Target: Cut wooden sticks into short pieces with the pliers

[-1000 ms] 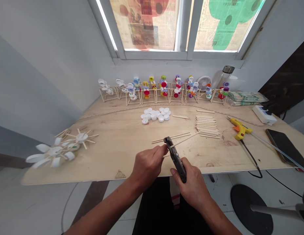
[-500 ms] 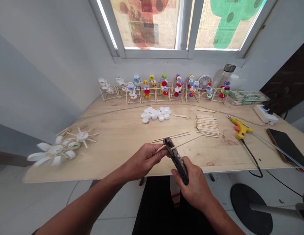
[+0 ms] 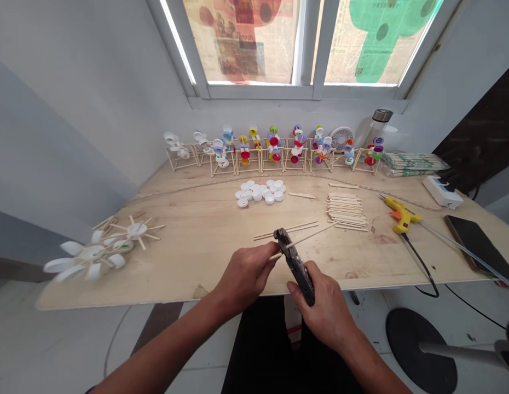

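My left hand [image 3: 247, 273] is closed on a thin wooden stick [image 3: 314, 235], pinching it near its left end. The stick slants up to the right, and its far end reaches the pile of short sticks [image 3: 345, 210]. My right hand [image 3: 323, 298] is wrapped round the handles of dark pliers [image 3: 294, 262]. The pliers' head lies against the stick, just right of my left fingertips; whether the jaws bite it I cannot tell. Behind the pliers, a couple of longer sticks [image 3: 285, 230] lie on the table.
White bottle caps [image 3: 258, 192] sit mid-table. A yellow glue gun [image 3: 402, 214], a phone [image 3: 478, 243] and a power strip [image 3: 443, 191] are at right. White wheel-like assemblies [image 3: 92, 254] lie at left. Stick frames with coloured caps [image 3: 275, 156] line the wall.
My left hand has shifted slightly, its fingers now more curled over the stick's end close to the pliers. The pliers and my right hand have barely moved.
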Available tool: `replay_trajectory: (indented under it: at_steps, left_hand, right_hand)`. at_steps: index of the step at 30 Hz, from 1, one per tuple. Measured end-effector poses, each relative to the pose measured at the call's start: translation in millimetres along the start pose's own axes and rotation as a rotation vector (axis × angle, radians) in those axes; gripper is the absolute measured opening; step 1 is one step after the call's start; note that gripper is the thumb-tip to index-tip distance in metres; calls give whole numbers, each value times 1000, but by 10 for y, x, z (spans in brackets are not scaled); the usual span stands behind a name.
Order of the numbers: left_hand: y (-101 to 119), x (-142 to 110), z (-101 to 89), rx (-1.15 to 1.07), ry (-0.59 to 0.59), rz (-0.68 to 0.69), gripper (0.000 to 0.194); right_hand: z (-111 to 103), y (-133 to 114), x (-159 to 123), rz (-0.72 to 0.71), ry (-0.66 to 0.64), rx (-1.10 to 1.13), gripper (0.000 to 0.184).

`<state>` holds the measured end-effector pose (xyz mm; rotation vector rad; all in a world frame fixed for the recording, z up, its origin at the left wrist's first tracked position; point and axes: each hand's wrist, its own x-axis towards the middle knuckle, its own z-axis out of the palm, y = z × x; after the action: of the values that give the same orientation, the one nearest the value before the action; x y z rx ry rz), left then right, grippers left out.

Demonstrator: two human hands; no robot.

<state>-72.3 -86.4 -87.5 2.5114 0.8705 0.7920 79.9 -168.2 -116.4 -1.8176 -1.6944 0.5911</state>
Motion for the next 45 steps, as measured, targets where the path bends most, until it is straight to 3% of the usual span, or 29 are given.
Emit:
replay_trajectory:
  at_steps: [6,10,14,19,22,25,30,35,38,43,45]
  left_hand:
    - [-9,119,-167,-441,-263,-153,30]
    - [-40,133,-182,-455,-286,-165,29]
    - [-52,92,-110,-219,-200,-86,25]
    - [-82,-19,112,312,146,23,17]
    - [-104,-59,185,441,209,79,17]
    - [-100,-50,151,262,129,49,18]
    - [-76,57,-29,-71,-106,-93,22]
    - [-99,125,-116,-199,-221,-118,27]
    - [-121,83,-42,-97,-159,-102,24]
    - [-168,-32,183,348,148,31,17]
    - [-182,-53,238,481,220,87,15]
  right_hand:
    - [-28,-6,2,-4,-31,5,12]
    - [-12,7,9,1,-51,-18,12]
    - [19,18,24,20,-47,-40,15]
    - [36,-5,52,53,-45,-21,17]
    - [30,-10,61,55,-60,1,16]
    - [18,-3,62,53,-57,6,15]
    - [11,7,51,31,-54,12,13]
    - [37,24,56,25,-72,-10,15]
    - [63,35,81,41,-69,-37,17]
    - [80,33,104,56,-61,-53,17]
    - [70,26,104,62,-64,-35,16]
